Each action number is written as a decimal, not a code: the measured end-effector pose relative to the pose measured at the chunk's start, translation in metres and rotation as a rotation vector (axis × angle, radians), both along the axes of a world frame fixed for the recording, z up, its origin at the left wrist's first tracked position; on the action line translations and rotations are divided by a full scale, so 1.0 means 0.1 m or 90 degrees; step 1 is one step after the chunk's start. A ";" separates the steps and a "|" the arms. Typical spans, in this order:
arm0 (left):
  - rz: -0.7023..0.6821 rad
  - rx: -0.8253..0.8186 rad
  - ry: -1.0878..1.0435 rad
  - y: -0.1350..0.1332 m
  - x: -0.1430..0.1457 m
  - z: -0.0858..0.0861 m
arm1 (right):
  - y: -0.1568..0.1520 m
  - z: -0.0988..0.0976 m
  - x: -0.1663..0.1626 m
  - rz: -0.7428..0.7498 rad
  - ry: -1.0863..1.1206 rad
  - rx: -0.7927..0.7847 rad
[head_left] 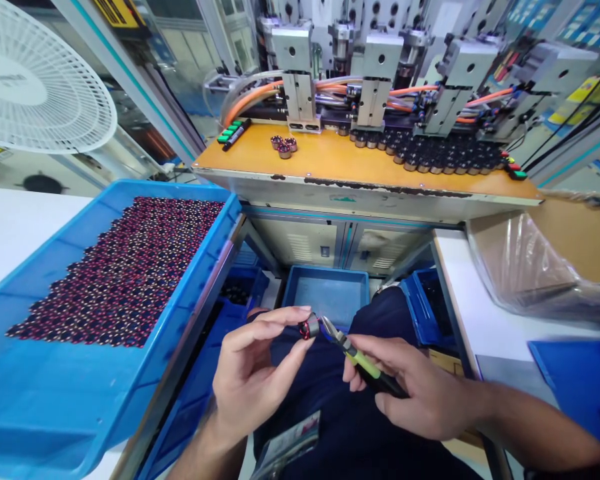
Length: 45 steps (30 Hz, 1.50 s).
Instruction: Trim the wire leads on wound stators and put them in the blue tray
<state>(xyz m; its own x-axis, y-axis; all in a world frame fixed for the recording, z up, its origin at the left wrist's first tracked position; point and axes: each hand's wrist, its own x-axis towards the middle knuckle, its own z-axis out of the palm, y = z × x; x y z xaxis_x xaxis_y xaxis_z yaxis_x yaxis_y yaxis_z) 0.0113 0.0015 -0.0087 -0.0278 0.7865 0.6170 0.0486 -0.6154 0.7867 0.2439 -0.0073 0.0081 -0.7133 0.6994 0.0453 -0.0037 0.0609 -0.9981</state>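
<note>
The person's left hand point(255, 373) pinches a wound ring point(311, 327) between thumb and fingertips, while the right hand point(415, 390) grips cutting pliers point(365, 365), their tips just beside it; contact cannot be told. This single piece seems mid-work. Left of the hands, a blue tray point(45, 407) carries a large batch of similar rings point(125, 273). Beyond the hands, the tabletop point(220, 160) holds three rings point(285, 147) and, farther right, many dark-topped pieces point(430, 157); which are finished is unclear.
</note>
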 end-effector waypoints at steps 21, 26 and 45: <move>0.008 -0.007 0.031 -0.03 -0.05 -0.03 | 0.06 0.09 -0.07 0.008 -0.038 -0.054; 0.004 -0.012 0.037 -0.03 -0.07 -0.08 | 0.09 0.10 -0.08 0.007 -0.103 -0.023; -0.137 -0.490 -0.351 -0.07 -0.38 -0.50 | 1.72 0.52 -0.13 -0.363 -0.482 0.664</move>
<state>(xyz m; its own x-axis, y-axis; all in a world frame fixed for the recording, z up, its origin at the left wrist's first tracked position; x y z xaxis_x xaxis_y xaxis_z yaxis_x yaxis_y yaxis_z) -0.0267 -0.0053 -0.0590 0.0334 0.9916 -0.1251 -0.5012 0.1249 0.8563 0.2307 0.1643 0.0597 -0.4319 0.7795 0.4536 0.7817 0.5745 -0.2429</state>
